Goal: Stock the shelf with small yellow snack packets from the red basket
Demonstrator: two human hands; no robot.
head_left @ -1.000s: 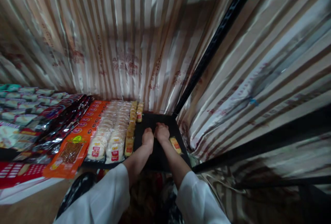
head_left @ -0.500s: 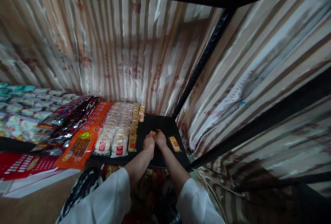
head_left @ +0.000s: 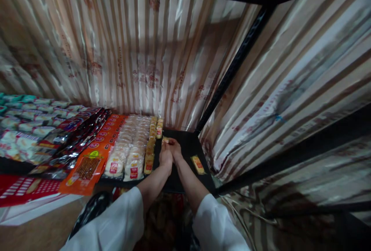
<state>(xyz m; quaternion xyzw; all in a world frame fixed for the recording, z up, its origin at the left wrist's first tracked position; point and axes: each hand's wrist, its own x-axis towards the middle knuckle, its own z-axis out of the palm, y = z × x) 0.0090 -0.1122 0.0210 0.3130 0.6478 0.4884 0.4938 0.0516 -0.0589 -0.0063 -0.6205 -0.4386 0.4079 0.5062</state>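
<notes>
My left hand and my right hand meet over the black shelf, both closed around one small yellow packaged snack, mostly covered by the fingers. Just left of them runs a row of similar yellow packaged snacks, with a shorter second row behind my hands at the back. A single yellow snack packet with a red label lies by itself to the right of my hands.
Leftward along the shelf are rows of white round packaged cakes, orange snack bags, dark shiny packets and white-green packets. A black metal post rises at the back right corner. Striped curtain hangs behind.
Both hands have moved a little away from me and to the left with the snack, nearer the short back row. The lone packet stays on the shelf.
</notes>
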